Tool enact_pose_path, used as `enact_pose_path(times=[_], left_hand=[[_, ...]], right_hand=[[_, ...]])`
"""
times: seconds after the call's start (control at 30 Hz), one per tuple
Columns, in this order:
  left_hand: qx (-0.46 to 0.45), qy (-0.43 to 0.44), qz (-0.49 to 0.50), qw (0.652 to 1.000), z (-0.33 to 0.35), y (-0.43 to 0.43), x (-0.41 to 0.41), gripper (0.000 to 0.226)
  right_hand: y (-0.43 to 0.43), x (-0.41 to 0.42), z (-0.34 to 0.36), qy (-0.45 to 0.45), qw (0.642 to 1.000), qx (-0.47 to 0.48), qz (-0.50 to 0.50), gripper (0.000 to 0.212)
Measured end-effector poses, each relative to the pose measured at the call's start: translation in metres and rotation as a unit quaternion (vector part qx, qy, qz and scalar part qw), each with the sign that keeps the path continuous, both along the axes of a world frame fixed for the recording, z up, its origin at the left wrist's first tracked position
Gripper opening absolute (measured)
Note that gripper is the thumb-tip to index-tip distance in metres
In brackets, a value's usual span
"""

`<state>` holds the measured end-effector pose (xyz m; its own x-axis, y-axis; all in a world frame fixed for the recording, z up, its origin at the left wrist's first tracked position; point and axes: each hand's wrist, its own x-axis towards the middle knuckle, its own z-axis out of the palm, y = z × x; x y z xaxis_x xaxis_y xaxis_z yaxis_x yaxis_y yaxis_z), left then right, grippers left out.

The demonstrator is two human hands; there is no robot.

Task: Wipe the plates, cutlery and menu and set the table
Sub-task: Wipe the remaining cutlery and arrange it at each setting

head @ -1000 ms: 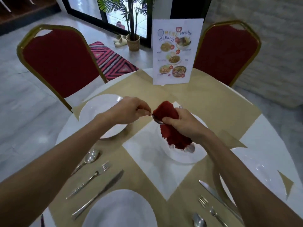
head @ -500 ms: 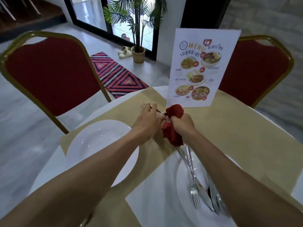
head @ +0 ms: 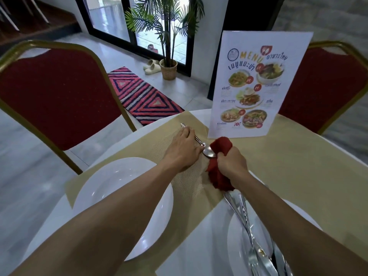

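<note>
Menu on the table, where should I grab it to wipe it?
Probably pinch the menu by its left side edge, coming from the left: it stands upright as a thin flat sheet, that edge is free, and the left hand, now holding the spoon, is nearest.

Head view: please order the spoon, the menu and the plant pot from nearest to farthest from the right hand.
1. Spoon, just left of the right hand, beside its cloth.
2. Menu, upright just behind.
3. Plant pot, far back, to the left.
</note>
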<state>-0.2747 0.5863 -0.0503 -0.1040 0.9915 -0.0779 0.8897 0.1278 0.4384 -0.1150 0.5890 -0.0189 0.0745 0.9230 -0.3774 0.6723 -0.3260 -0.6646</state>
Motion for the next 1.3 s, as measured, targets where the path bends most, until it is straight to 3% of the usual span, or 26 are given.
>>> enact_pose_path(times=[0.23, 0.33, 0.47, 0.6, 0.73, 0.83, 0.97, 1.3], left_hand=[[-0.024, -0.006, -0.002, 1.0, 0.006, -0.002, 0.005, 0.083], [-0.026, -0.051, 0.025, 0.998, 0.016, -0.007, 0.01, 0.084], [0.024, -0.09, 0.051, 0.994, 0.034, -0.024, 0.022, 0.061], [0.123, -0.079, -0.069, 0.987, 0.046, -0.066, 0.058, 0.03], [0.118, -0.047, -0.257, 0.958, 0.046, -0.122, 0.105, 0.026], [0.084, 0.039, -0.341, 0.936, 0.045, -0.14, 0.13, 0.03], [0.012, 0.159, -0.349, 0.923, 0.059, -0.134, 0.145, 0.028], [-0.019, 0.152, -0.353, 0.923, 0.069, -0.131, 0.144, 0.021]], right_hand=[[-0.004, 0.023, 0.016, 0.016, 0.999, 0.011, -0.034, 0.025], [-0.006, 0.036, 0.027, 0.038, 0.997, 0.028, -0.057, 0.027], [-0.023, 0.063, 0.05, 0.123, 0.982, 0.089, -0.113, 0.03], [-0.063, 0.102, 0.068, 0.228, 0.955, 0.095, -0.163, 0.037], [-0.12, 0.139, 0.068, 0.267, 0.945, 0.051, -0.183, 0.033], [-0.157, 0.163, 0.061, 0.257, 0.949, 0.02, -0.183, 0.029], [-0.187, 0.192, 0.067, 0.25, 0.949, 0.005, -0.191, 0.024], [-0.239, 0.224, 0.077, 0.345, 0.912, -0.031, -0.218, 0.026]])
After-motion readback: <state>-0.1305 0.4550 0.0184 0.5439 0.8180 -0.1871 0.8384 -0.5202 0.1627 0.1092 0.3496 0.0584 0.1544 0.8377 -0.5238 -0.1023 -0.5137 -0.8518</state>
